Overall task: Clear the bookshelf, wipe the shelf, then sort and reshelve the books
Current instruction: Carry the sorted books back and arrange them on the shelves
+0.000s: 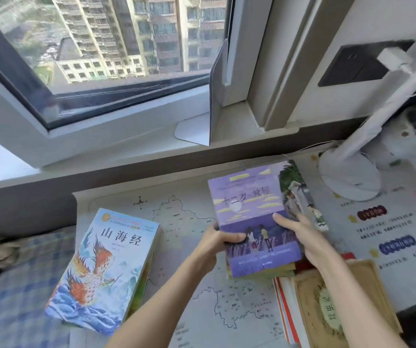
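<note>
Clearing judged done: the books in view are at the tabletop (189,212), none against the white bookend (215,96) on the sill (126,146). Sorting under way: left hand (217,243) and right hand (302,234) both grip the purple-topped stack (254,212) over the tabletop's right half; blue-covered pile (106,270) at its left edge. Wiping unverifiable; reshelving outstanding

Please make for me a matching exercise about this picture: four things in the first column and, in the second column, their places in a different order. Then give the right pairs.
Column one
1. purple book
2. blue book
3. white bookend
4. lamp base

Column two
a. standing on the windowsill
b. lying flat at the left edge of the desk
c. standing on the desk, at the right
d. gripped by the left hand and the right hand

Pairs: 1-d, 2-b, 3-a, 4-c
</note>
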A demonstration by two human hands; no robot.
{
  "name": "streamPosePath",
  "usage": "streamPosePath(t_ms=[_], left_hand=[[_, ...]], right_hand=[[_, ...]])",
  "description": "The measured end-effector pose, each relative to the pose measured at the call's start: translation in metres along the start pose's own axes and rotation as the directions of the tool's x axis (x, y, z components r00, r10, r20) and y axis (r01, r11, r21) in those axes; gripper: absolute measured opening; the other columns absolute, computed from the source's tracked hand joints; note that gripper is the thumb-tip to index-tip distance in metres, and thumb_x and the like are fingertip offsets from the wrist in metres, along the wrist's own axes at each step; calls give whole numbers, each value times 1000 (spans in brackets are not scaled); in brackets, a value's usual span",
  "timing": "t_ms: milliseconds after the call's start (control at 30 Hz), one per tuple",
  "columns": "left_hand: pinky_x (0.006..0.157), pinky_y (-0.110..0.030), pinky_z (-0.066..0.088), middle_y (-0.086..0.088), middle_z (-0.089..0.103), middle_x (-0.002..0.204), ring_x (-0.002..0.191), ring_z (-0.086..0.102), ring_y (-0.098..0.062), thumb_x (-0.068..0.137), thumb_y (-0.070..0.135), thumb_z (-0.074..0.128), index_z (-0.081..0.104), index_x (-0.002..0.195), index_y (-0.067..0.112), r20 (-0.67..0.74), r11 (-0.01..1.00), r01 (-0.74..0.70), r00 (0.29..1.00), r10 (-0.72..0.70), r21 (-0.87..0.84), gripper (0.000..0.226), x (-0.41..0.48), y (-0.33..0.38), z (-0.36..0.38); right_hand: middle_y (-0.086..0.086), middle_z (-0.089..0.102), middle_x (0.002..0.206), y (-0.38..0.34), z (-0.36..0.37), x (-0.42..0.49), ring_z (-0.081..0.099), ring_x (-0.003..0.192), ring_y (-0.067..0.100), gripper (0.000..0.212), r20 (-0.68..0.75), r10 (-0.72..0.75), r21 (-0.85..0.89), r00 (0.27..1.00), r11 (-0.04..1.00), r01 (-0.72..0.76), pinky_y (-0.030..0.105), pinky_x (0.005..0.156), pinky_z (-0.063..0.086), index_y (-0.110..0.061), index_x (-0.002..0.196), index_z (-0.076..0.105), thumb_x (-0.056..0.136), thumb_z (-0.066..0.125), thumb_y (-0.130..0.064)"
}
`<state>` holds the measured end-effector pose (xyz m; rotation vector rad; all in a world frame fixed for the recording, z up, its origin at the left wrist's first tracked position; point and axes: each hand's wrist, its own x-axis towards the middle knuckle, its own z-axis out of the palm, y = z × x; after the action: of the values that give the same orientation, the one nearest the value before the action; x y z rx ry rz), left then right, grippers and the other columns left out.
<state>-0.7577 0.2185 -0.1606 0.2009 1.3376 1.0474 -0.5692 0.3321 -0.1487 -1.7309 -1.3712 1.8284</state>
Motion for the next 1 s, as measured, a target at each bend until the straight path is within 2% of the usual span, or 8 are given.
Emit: streamPosePath(t_ms=[67,167,300,533,667,733,833,1000], left_hand=[[62,-22,52,-4,74,98,84,71,-18,55,-5,79,58,115,9,-14,999,-45,999,45,-16,65,-14,-13,-17],[65,-24,52,-6,73,100,89,70,-19,44,-8,76,59,113,10,15,986,-163,987,163,43,73,-34,-21,-38],[71,-32,55,-6,72,105,97,68,-21,43,-13,73,57,117,9,93,927,-331,943,319,174,79,-50,-16,-62],[63,-24,54,7,62,100,86,59,-4,62,-18,66,49,110,29,57,820,-448,886,460,356,69,-77,-10,-72],[80,-30,56,19,54,119,104,54,-4,66,-10,71,34,128,45,118,783,-450,888,445,429,91,-87,-18,-71],[89,-26,52,30,32,138,112,45,14,68,-9,75,8,143,48,169,755,-454,888,429,473,115,-89,-16,-69],[88,-16,48,43,3,135,107,34,34,67,-6,77,-18,141,45,228,721,-473,880,417,506,131,-92,-12,-69],[84,-13,49,14,-7,158,138,28,-10,63,-3,77,-29,135,47,295,691,-488,873,389,533,138,-95,-11,-73]], right_hand=[[-5,59,123,-3,15,-16,60,101,8,80,52,-23,61,998,998,20,22,80,48,-18,138,43,70,83,-34],[2,73,106,-2,38,-41,70,93,19,98,157,-131,171,979,980,104,23,68,54,-12,120,58,34,95,-39],[2,75,99,-2,58,-68,70,94,19,66,144,-316,175,938,941,290,24,71,55,-14,108,61,46,82,-2],[-22,73,86,24,76,-96,67,92,-3,53,131,-382,-124,915,909,397,17,77,53,-29,90,68,60,82,13],[-12,65,118,45,76,-103,57,110,-6,83,139,-340,-94,930,931,354,16,92,48,-19,133,45,64,82,9],[-11,56,129,45,71,-109,51,117,-8,95,176,-352,-79,919,926,369,13,95,43,-28,140,32,66,82,6],[-17,41,143,39,63,-111,39,130,-4,112,238,-376,-132,895,901,414,21,106,35,-52,141,14,63,84,-12],[-11,49,134,35,66,-111,46,124,3,112,232,-362,-135,903,907,399,26,105,39,-59,130,11,71,79,7]])
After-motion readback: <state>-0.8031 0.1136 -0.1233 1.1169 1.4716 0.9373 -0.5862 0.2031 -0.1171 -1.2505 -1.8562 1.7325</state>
